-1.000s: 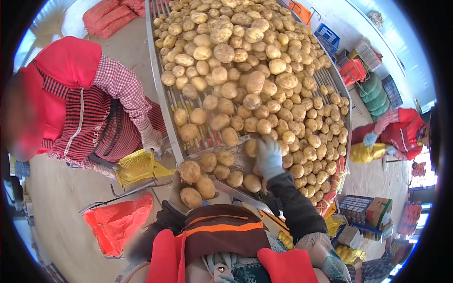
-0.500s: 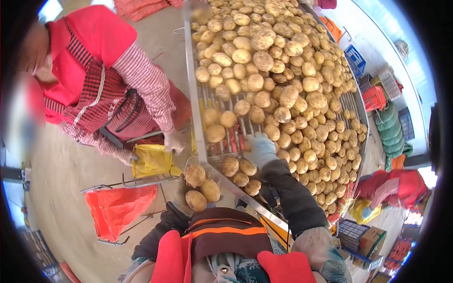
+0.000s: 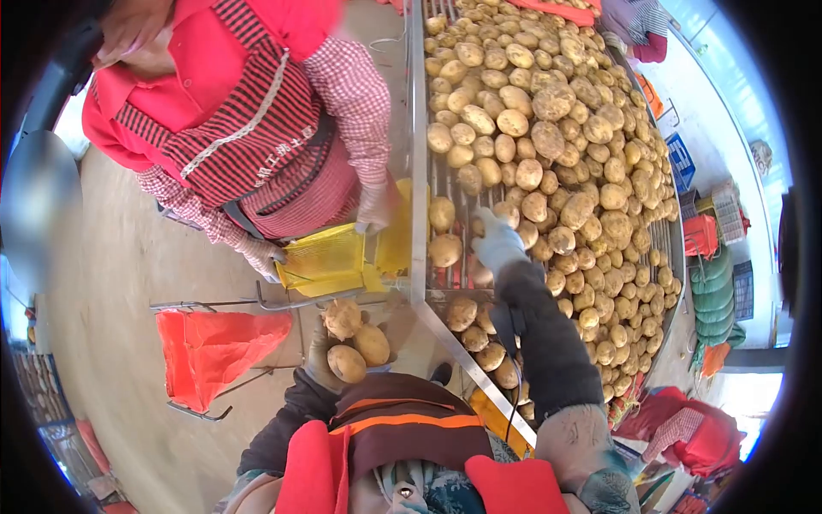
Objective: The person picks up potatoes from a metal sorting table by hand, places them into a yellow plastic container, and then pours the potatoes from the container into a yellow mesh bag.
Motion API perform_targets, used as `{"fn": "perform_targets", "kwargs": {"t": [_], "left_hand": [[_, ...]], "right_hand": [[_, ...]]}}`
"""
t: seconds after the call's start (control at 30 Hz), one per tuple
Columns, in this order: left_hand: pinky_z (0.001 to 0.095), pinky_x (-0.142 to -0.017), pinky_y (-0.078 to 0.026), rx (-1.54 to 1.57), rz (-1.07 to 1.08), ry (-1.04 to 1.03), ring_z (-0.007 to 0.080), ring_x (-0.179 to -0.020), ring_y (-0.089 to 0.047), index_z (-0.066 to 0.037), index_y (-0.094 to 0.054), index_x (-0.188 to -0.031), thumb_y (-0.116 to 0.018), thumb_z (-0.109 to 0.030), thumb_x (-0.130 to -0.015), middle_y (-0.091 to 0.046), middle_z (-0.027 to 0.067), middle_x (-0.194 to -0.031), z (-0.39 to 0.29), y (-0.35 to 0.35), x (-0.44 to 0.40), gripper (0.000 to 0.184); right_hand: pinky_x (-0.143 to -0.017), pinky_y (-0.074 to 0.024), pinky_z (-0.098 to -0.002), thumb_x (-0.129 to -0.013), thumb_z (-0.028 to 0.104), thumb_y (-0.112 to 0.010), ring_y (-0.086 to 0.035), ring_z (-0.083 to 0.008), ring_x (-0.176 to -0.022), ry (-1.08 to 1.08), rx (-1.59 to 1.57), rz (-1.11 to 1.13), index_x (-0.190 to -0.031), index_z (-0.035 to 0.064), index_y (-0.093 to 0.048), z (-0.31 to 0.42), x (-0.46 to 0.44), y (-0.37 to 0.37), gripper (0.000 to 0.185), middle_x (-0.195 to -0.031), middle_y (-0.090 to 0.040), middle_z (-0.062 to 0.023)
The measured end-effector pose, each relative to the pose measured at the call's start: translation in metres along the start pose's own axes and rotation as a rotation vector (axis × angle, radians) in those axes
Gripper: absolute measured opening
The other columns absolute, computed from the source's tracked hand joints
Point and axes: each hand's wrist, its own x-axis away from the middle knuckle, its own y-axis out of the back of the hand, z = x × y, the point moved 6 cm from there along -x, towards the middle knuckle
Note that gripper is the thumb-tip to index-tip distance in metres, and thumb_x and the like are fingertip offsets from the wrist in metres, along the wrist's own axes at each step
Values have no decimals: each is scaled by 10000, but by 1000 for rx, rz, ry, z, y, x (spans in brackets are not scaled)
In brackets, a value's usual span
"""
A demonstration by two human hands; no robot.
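Note:
My gloved left hand (image 3: 316, 358) is closed around several potatoes (image 3: 347, 363), held low in front of my apron. Over the slatted table my right hand (image 3: 498, 246), in a pale glove, reaches forward with its fingers stretched out among the potatoes. Its fingertips are close to or touching one at the edge of the heap; the exact contact is blurred. Loose potatoes (image 3: 444, 249) lie on the bars to its left, and a few more (image 3: 461, 314) sit nearer me, beside my right forearm. The large potato heap (image 3: 578, 210) spreads beyond and right of this hand.
A metal rim (image 3: 419, 171) edges the table. At left, a co-worker's gloved hands hold a yellow mesh bag (image 3: 321, 259). A red bag (image 3: 214, 347) hangs on a wire stand below it. Other people bend at the far right and reach in from the top.
My view has shifted, bringing the co-worker and yellow bag closer. My right hand has moved further forward along the slats. My left hand still holds its potatoes.

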Motion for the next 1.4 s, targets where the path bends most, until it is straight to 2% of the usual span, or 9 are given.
{"fn": "perform_targets", "kwargs": {"t": [0.07, 0.2, 0.37, 0.6, 0.73, 0.87, 0.9, 1.2, 1.4], "left_hand": [[632, -1026, -342, -76, -204, -143, 411, -1217, -467, -129, -565, -1199, -576, -663, -803, -593, 94, -1200, -12, 28, 6, 666], [708, -991, -309, 35, -181, -114, 410, -1251, -434, -127, -562, -1203, -552, -682, -805, -567, 91, -1240, -25, 34, 1, 683], [751, -972, -278, -4, -209, -90, 402, -1259, -430, -125, -506, -1292, -512, -682, -829, -556, 142, -1251, -29, 44, -5, 724], [728, -977, -308, -150, -109, -114, 342, -1197, -510, -146, -506, -1295, -495, -644, -859, -563, 97, -1261, -60, 68, -13, 662], [746, -949, -320, 13, -215, -197, 365, -1192, -507, -160, -506, -1293, -488, -658, -855, -565, 88, -1253, -89, 83, -14, 664], [579, -958, -443, 60, -233, -256, 356, -1132, -554, -107, -483, -1294, -506, -608, -880, -558, 154, -1237, -112, 73, -27, 650], [717, -952, -354, 58, -196, -265, 390, -1197, -504, -136, -491, -1298, -536, -635, -846, -553, 113, -1264, -118, 86, -32, 675], [626, -1022, -351, 15, -628, -80, 377, -1230, -457, -132, -382, -1369, -542, -325, -934, -426, 140, -1355, -153, 88, -35, 502], [516, -944, -435, -650, -802, -409, 272, -1058, -530, -90, -439, -1295, -570, -246, -928, -509, 105, -1209, -142, 65, -41, 419]], "right_hand": [[-815, -522, -441, -845, 126, -575, -640, -377, -946, 90, 112, -288, -1291, 254, -501, 11, 26, 7, 470, -1370, -395, -215], [-830, -504, -460, -817, 290, -651, -606, -378, -1023, 210, 410, -94, -1325, 246, -493, 42, 38, -29, 534, -1397, -357, -180], [-914, -424, -565, -685, 421, -737, -297, -463, -1291, 56, 380, -22, -1269, 201, -540, 55, 36, -38, 655, -1325, -412, -108], [-923, -436, -494, -635, 398, -779, -391, -362, -1239, 134, 330, -151, -1191, 108, -560, 48, 14, -43, 665, -1150, -518, -127], [-892, -464, -358, -791, 448, -697, -550, -212, -1033, 230, -1153, -29, -1143, 11, -530, 58, 35, -48, 585, -1068, -573, -88], [-845, -488, -316, -858, 343, -665, -568, -175, -974, 467, -1155, 174, -1176, 16, -512, 159, 37, -87, 481, -1025, -586, -81], [-850, -489, -319, -855, 329, -670, -567, -177, -982, 455, -1251, 307, -1195, 22, -509, 184, 30, -104, 485, -1038, -584, -89], [-913, -470, -365, -804, 272, -709, -574, -299, -1080, 320, -608, 305, -1190, 40, -540, 201, -7, -215, 480, -1181, -579, -161], [-936, -444, -448, -768, 213, -684, -527, -364, -1098, 488, -182, -452, -1193, 55, -544, 101, 93, -91, 474, -1151, -558, -189]]}}
